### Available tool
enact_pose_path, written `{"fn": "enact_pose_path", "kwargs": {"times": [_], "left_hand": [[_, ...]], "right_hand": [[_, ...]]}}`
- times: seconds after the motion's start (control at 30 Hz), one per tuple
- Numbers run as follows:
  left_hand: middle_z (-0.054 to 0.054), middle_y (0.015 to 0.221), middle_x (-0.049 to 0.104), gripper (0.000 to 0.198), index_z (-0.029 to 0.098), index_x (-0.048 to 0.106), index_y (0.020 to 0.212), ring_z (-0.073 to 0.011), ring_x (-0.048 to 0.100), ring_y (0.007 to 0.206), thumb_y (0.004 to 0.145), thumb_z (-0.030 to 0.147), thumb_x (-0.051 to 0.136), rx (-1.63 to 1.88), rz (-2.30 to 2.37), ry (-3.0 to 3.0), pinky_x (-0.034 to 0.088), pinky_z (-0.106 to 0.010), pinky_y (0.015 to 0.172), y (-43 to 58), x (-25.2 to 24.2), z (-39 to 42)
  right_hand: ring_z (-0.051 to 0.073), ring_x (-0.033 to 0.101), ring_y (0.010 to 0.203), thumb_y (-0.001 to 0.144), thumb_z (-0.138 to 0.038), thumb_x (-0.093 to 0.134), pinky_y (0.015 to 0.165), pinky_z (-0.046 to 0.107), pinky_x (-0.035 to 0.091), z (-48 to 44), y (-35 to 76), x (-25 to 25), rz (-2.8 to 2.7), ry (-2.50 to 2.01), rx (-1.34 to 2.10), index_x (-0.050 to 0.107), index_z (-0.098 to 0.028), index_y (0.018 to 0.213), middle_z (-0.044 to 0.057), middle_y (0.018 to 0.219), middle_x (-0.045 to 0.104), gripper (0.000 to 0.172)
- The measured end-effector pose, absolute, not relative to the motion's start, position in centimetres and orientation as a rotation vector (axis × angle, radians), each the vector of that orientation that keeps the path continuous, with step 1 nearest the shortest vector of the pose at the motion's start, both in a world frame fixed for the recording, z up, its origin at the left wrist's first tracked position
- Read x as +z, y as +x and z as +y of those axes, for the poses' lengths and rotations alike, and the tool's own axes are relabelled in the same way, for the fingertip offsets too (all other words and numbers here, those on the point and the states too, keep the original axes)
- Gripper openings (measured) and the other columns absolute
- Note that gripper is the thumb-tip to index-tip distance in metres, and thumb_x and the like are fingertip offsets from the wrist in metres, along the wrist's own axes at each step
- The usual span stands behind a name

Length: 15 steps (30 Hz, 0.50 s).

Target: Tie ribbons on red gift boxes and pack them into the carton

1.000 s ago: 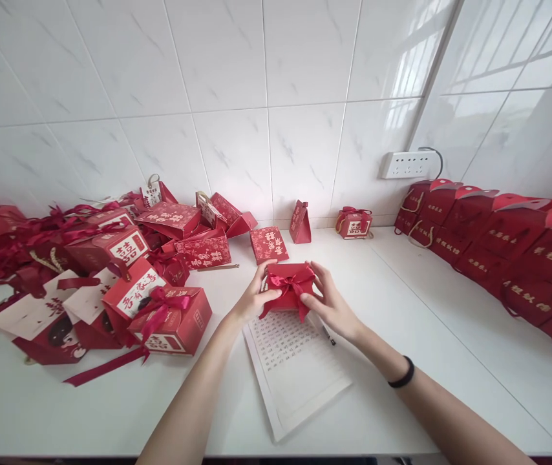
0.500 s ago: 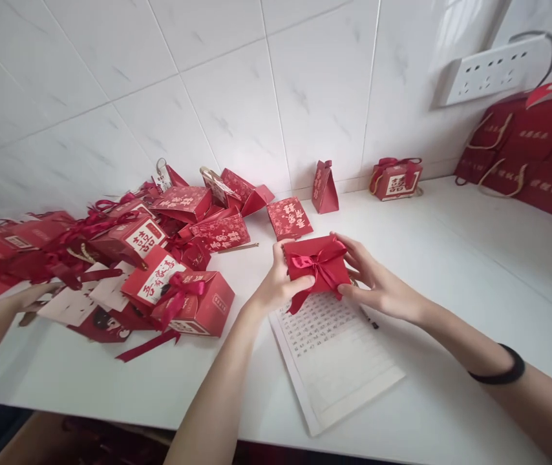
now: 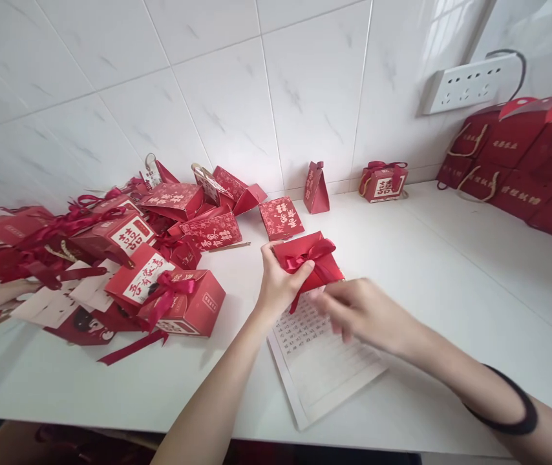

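Note:
A small red gift box (image 3: pixel 300 252) with a ribbon bow on top is in my left hand (image 3: pixel 283 278). The thumb presses on its upper face near the bow, and the fingers are mostly behind it. Off the box's lower right corner is my right hand (image 3: pixel 358 313), above the notebook, with curled fingers smeared by motion. Whether it holds anything cannot be made out. Beneath both hands lies the notebook (image 3: pixel 334 381), its page partly filled with handwriting. A ribbon tail hangs from the box over the page.
Many red gift boxes (image 3: pixel 211 229) are heaped at left, where another person's hand (image 3: pixel 7 294) reaches in. A flat red box (image 3: pixel 280 217), a triangular box (image 3: pixel 317 188) and a bowed box (image 3: pixel 385 182) stand behind. Red bags (image 3: pixel 518 161) and a power strip (image 3: pixel 470 84) are at right.
My right hand has let go of the box and moved down over the notebook, its fingers now curled. My left hand keeps the box, now slightly tilted. The view has shifted a little right.

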State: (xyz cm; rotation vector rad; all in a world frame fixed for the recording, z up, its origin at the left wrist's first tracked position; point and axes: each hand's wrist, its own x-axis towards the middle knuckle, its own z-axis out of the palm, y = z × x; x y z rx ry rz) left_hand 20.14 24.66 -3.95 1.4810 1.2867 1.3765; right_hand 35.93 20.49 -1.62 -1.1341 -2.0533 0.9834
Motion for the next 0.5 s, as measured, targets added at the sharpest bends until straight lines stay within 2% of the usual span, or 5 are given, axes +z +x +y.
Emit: {"fn": "enact_pose_path", "kwargs": {"times": [0.07,0.17,0.33,0.4,0.5], "left_hand": [[-0.007,0.105,0.056,0.055,0.021,0.033,0.104,-0.0211,0.059,0.097,0.067,0.028,0.073,1.414,1.342,1.492,0.046,-0.036,0.086,20.5,-3.9,24.4],[-0.01,0.111,0.053,0.055,0.021,0.034,0.105,-0.0221,0.057,0.102,0.066,0.027,0.073,1.446,1.403,1.496,0.045,-0.038,0.089,20.9,-3.9,24.2],[-0.01,0.114,0.051,0.06,0.021,0.035,0.107,-0.0224,0.055,0.108,0.064,0.026,0.075,1.455,1.416,1.415,0.043,-0.04,0.094,21.0,-3.9,24.3],[-0.011,0.118,0.048,0.063,0.022,0.034,0.109,-0.023,0.053,0.113,0.063,0.025,0.076,1.466,1.412,1.388,0.043,-0.04,0.096,21.1,-4.0,24.3],[-0.011,0.121,0.046,0.065,0.022,0.036,0.109,-0.0238,0.051,0.115,0.061,0.026,0.078,1.53,1.406,1.386,0.044,-0.04,0.095,21.3,-4.3,24.3]], "right_hand": [[0.011,0.054,0.037,0.092,-0.04,0.043,0.044,0.023,0.044,20.2,34.6,-2.4,-2.1,-1.148,1.121,0.053,-0.018,0.063,-0.001,0.049,0.058,0.038],[0.011,0.055,0.039,0.092,-0.034,0.045,0.045,0.022,0.044,20.3,33.4,-3.6,-2.021,-1.2,1.124,0.055,-0.017,0.065,0.0,0.051,0.06,0.033],[0.01,0.058,0.043,0.085,-0.014,0.043,0.04,0.017,0.043,20.4,33.2,-4.1,-1.881,-1.208,1.219,0.05,-0.018,0.058,0.0,0.057,0.064,0.028],[0.011,0.06,0.047,0.085,-0.015,0.044,0.038,0.017,0.044,20.4,33.2,-4.2,-1.822,-1.2,1.33,0.051,-0.018,0.06,0.0,0.059,0.064,0.026],[0.014,0.064,0.052,0.087,-0.027,0.047,0.035,0.017,0.045,20.5,33.2,-4.4,-1.714,-1.182,1.54,0.057,-0.016,0.069,0.001,0.064,0.066,0.023]]}}
